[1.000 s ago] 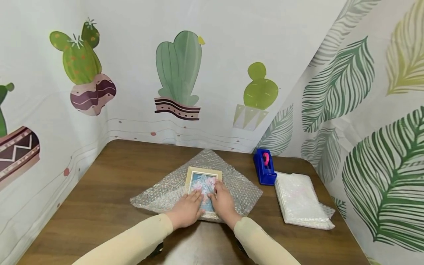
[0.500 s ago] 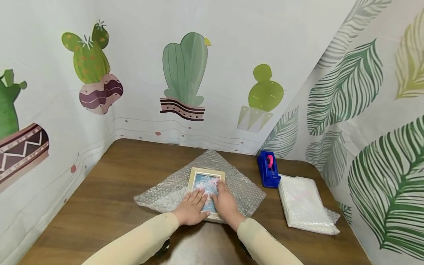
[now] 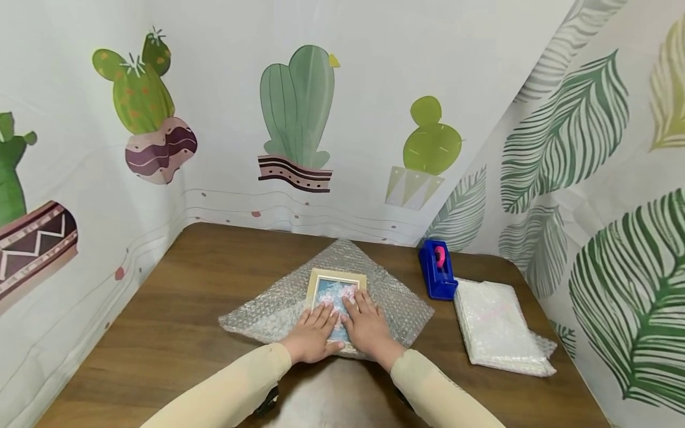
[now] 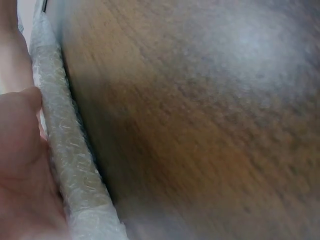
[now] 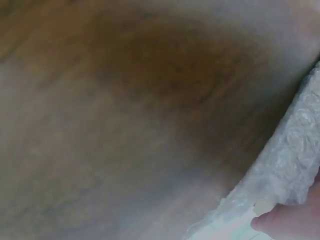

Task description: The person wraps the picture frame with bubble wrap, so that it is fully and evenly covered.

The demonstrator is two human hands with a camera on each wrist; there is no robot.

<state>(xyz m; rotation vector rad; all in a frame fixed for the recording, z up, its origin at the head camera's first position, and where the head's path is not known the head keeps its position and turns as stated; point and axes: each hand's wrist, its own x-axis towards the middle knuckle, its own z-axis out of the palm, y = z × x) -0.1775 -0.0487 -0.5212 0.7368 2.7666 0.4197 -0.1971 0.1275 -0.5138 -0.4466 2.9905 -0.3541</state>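
A picture frame [image 3: 338, 274] with a light wooden border and a blue and pink floral picture lies on a sheet of bubble wrap [image 3: 398, 300], turned cornerwise on the table. The wrap is folded up over the frame's near edge; the wrapped edge [image 4: 75, 155] runs beside the palm in the left wrist view. My left hand [image 3: 312, 334] lies with straight fingers over the frame's lower left. On its lower right rests my right hand [image 3: 370, 326], fingers spread. Between them they hide much of the picture. In the right wrist view, fingertips are right at the crinkled wrap [image 5: 290, 155].
At the back right stands a blue tape dispenser [image 3: 440, 279] with a pink core. A stack of folded bubble wrap [image 3: 495, 324] lies in front of it, near the right edge of the brown wooden table [image 3: 176, 315]. Printed cloth [image 3: 225, 119] hangs behind.
My right hand has flattened and spread its fingers over the frame, shifting slightly right. The left hand stays on the frame. The head view has shifted a little.
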